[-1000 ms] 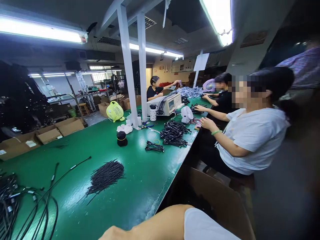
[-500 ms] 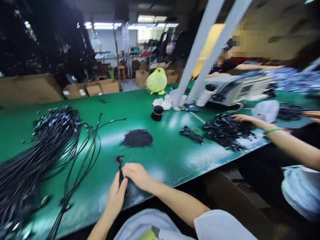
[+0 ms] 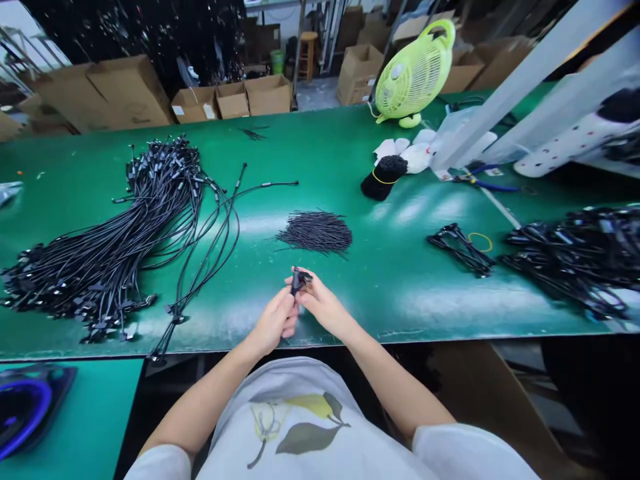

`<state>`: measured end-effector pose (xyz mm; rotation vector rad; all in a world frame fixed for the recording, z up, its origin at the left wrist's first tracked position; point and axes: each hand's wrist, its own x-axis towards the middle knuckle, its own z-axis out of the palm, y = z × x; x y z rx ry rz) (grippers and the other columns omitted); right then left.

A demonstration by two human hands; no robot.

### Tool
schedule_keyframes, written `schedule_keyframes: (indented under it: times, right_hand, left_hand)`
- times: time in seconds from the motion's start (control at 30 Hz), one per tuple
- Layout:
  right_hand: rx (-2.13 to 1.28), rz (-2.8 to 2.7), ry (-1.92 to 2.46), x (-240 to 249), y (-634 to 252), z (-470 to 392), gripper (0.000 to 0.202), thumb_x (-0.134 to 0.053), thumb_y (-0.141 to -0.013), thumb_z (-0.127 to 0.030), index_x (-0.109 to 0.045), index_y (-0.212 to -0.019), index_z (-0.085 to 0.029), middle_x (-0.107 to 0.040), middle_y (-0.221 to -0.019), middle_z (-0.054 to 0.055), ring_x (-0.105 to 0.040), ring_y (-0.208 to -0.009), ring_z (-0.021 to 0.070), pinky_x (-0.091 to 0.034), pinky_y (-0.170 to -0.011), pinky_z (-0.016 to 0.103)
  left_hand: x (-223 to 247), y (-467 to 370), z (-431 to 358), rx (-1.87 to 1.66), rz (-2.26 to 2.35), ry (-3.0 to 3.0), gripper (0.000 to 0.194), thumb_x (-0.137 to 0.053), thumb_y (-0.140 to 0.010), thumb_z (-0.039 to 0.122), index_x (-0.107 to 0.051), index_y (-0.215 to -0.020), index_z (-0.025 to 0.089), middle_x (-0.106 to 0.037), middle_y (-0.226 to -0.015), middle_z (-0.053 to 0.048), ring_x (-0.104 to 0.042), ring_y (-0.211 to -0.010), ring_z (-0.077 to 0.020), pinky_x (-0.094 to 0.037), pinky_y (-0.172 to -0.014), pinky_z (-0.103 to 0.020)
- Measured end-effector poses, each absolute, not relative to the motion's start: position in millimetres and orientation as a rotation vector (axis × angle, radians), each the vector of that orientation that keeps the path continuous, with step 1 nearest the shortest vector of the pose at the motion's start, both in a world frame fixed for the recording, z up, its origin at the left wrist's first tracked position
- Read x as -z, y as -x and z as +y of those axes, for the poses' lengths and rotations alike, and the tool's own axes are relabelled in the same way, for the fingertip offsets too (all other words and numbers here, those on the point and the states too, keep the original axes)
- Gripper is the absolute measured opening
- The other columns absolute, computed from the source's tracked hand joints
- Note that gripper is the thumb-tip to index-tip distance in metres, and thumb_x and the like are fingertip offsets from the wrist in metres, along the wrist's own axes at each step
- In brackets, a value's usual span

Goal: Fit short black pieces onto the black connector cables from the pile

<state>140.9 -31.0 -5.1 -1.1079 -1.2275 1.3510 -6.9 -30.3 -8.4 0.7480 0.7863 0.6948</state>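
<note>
Close to the front edge of the green table, my left hand (image 3: 276,321) is closed around a black cable (image 3: 296,281), which looks coiled up; most of it is hidden by my fingers. My right hand (image 3: 323,305) grips the same cable from the other side, near a dark connector end. Just beyond my hands lies a flat pile of short black ties (image 3: 316,231). To the left spreads a large heap of long black cables (image 3: 145,220) with connectors at the ends. A few loose cables (image 3: 220,247) lie between that heap and the pile.
At right are a folded cable bundle (image 3: 457,248), a yellow rubber band (image 3: 481,241) and a heap of bundled cables (image 3: 575,253). Farther back stand a banded black bunch (image 3: 383,179), blue-handled pliers (image 3: 487,179), a green fan (image 3: 415,73) and white posts (image 3: 520,87). Cardboard boxes (image 3: 270,97) line the far side.
My view has swung left and down, and the co-worker has left the view. My right hand has shifted to the cable's upper end, beside the connector.
</note>
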Motion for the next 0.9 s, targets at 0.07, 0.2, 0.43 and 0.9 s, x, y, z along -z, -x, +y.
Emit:
schedule_keyframes:
  times: [0.07, 0.2, 0.43, 0.9]
  right_hand:
    - [-1.457, -1.081, 1.044, 2.8, -132.5, -28.5, 0.047, -0.064, -0.081, -0.051, -0.051, -0.115, -0.020, -0.067, -0.098, 0.007, -0.064, -0.082, 0.0165, -0.051, -0.077, 0.032]
    - [-1.452, -0.875, 0.983, -4.7, -123.7, -27.6, 0.029, -0.064, -0.085, -0.046, -0.054, -0.095, -0.021, -0.066, -0.074, -0.001, -0.059, -0.059, 0.0110, -0.050, -0.063, 0.026]
    - [-1.513, -1.019, 0.533, -10.5, -135.1, -31.8, 0.031, -0.074, -0.080, -0.039, -0.052, -0.093, -0.021, -0.070, -0.081, -0.001, -0.068, -0.074, 0.0138, -0.049, -0.095, 0.042]
    - [-1.058, -1.165, 0.867, 6.2, -130.8, -31.7, 0.041, -0.064, -0.081, -0.060, -0.053, -0.092, -0.023, -0.059, -0.061, -0.006, -0.061, -0.058, 0.0137, -0.052, -0.083, 0.037]
  left_hand:
    - [13.3, -2.3, -35.2, -0.621, 0.772, -0.760, 0.052, -0.061, -0.077, 0.067, -0.045, -0.088, 0.019, -0.027, -0.057, 0.012, -0.015, -0.037, -0.0005, -0.015, -0.033, -0.012]
    - [14.8, -14.2, -41.3, -0.611, 0.708, -0.713, 0.054, -0.062, -0.075, 0.069, -0.043, -0.087, 0.019, -0.034, -0.054, 0.012, -0.023, -0.036, -0.0019, -0.026, -0.030, -0.013]
    - [10.5, -4.3, -47.3, -0.351, 0.385, -0.399, 0.049, -0.066, -0.077, 0.060, -0.042, -0.072, 0.019, -0.026, -0.048, 0.013, -0.007, -0.031, -0.0003, -0.017, -0.022, -0.011]
    - [6.2, -8.7, -61.1, -0.580, 0.766, -0.537, 0.054, -0.057, -0.077, 0.070, -0.051, -0.082, 0.016, -0.034, -0.052, 0.008, -0.026, -0.039, -0.0039, -0.027, -0.034, -0.015]
